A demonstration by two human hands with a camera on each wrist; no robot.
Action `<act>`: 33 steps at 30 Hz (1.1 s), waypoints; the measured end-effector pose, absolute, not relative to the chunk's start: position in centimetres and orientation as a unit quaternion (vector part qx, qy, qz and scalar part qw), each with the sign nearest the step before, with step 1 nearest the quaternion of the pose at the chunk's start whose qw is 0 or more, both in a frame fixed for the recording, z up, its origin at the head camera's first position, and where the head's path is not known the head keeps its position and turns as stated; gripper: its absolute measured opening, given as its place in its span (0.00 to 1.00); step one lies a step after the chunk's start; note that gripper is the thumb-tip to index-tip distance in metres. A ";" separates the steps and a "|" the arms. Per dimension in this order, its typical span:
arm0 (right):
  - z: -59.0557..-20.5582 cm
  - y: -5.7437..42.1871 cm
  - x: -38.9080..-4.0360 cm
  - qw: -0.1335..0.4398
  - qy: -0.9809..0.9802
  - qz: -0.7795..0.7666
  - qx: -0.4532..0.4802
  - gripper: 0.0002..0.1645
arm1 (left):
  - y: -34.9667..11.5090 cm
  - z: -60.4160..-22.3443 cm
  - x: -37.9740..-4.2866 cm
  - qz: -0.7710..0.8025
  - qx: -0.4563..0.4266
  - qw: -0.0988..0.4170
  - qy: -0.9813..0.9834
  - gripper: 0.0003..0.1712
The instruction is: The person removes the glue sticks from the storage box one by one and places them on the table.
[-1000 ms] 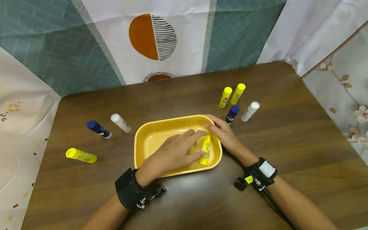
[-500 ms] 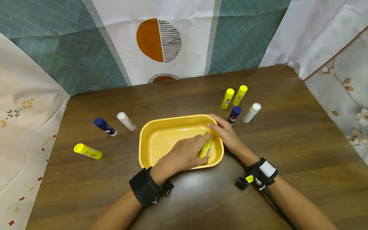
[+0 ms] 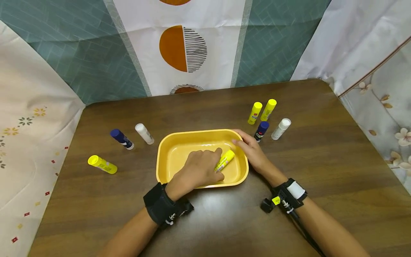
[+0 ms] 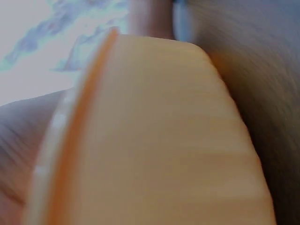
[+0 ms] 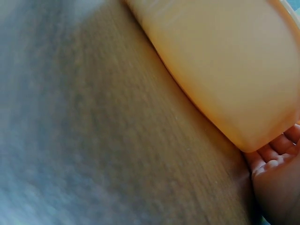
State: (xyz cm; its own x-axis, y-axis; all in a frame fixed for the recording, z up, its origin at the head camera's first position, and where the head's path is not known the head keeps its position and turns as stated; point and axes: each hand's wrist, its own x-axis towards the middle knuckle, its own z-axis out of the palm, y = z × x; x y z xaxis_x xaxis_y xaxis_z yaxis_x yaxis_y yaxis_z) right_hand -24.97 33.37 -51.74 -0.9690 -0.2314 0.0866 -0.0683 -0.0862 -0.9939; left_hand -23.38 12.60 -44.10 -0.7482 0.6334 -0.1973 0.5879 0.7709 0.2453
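In the head view, a yellow plastic tray rests on the table. My left hand reaches into it and grips a yellow glue stick, which lies slantwise with its upper end showing. The hand hides the lower end. My right hand holds the tray's right end, thumb over the rim and fingers on the outside. The left wrist view is filled by the tray's outer wall. In the right wrist view, curled fingers touch the tray's end wall.
Left of the tray lie a yellow glue stick, a blue one and a white one. Beyond its right end are two yellow glue sticks, a blue one and a white one. Patterned cloth hangs behind the brown table.
My left hand has closed round the glue stick in the tray. That stick has turned from nearly lengthwise to slanted and shifted left. My right hand keeps its hold on the tray.
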 end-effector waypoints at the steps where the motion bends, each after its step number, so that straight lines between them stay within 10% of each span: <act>1: -51.9 33.4 -24.9 0.061 0.677 -0.726 -0.108 0.22 | 12.2 -44.0 -23.5 0.098 0.328 0.144 0.929 0.19; 18: -51.9 34.0 -24.7 0.057 0.700 -0.705 -0.095 0.22 | 5.3 -37.4 -24.2 0.349 0.345 0.089 0.867 0.20; 27: -51.4 34.0 -25.3 0.050 0.685 -0.718 -0.109 0.22 | -1.8 -35.2 -21.8 0.398 0.239 -0.103 0.880 0.29; 33: -51.5 33.9 -25.3 0.069 0.666 -0.735 -0.108 0.23 | -3.4 -37.0 -20.8 0.378 0.215 -0.132 0.891 0.24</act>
